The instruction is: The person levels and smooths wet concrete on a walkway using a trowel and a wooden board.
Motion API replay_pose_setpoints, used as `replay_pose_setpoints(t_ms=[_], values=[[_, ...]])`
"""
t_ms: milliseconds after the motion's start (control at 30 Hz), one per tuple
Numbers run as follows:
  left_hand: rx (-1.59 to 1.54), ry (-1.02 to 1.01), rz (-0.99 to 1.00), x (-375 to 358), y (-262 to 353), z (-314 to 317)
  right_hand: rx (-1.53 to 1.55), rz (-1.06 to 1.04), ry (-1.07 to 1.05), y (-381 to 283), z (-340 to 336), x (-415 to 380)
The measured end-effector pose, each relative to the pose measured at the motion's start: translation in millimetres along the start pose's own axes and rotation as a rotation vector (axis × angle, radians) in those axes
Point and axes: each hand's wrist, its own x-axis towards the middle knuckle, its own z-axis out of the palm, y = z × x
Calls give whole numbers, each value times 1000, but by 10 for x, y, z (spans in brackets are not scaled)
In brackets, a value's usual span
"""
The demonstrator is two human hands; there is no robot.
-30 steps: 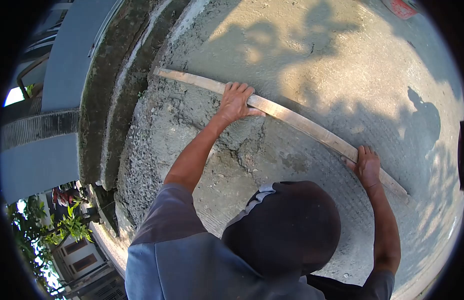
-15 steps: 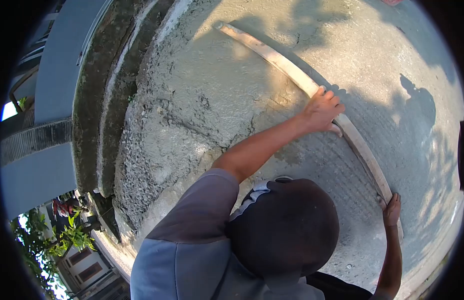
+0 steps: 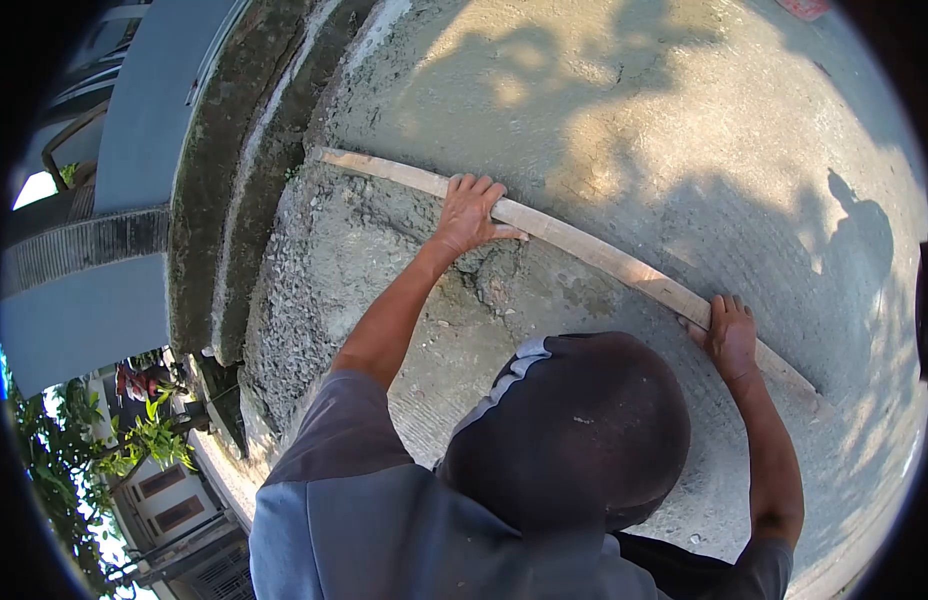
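Observation:
A long pale wooden board (image 3: 594, 251) lies slantwise over wet grey concrete (image 3: 464, 110), its far left end at the gravelly edge. My left hand (image 3: 468, 213) grips the board left of its middle, with the fingers over the top edge and the thumb on the near side. Nearer the lower right end, my right hand (image 3: 731, 338) is closed round the same board. A head in a dark cap (image 3: 584, 430) and grey-blue shoulders fill the bottom middle, between the two arms.
Rough gravel (image 3: 274, 310) borders the concrete on the left, beside a mossy curb (image 3: 209, 190) and a blue-grey wall (image 3: 84, 310). Green leaves (image 3: 144, 440) and a building show at lower left. A reddish object (image 3: 804, 8) is at the top right. Shadows cross the surface.
The board's far end has swung down and left to the gravelly edge. My left hand has moved left with it, and my right hand has moved up and left. Both hands still grip the board.

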Motion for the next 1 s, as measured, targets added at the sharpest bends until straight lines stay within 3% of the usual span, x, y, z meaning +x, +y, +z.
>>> replay_pose_setpoints(t_ms=[67, 167, 367, 433, 533, 667, 800, 1000], values=[[-29, -26, -39, -226, 300, -4, -13, -13, -34, 104, 30, -325], [-101, 90, 65, -294, 855, 125, -34, 29, -51, 445, 81, -977], [-314, 28, 167, -217, 2383, 357, -79, 171, -81, 1496, 70, -2461], [-334, 34, 191, -226, 2472, 377, -75, 185, -84, 1540, 71, -2553], [-287, 39, 168, -246, 2200, 323, -56, 174, -79, 1378, 160, -2370], [-132, -7, 115, -132, 1040, 112, -74, 81, -45, 595, 160, -1294], [26, 58, 147, 426, 7, 70, -27, 140, 36, -54, 107, -277], [54, -33, 295, 1611, -246, -91, 28, 306, 142, -318, 169, 26]])
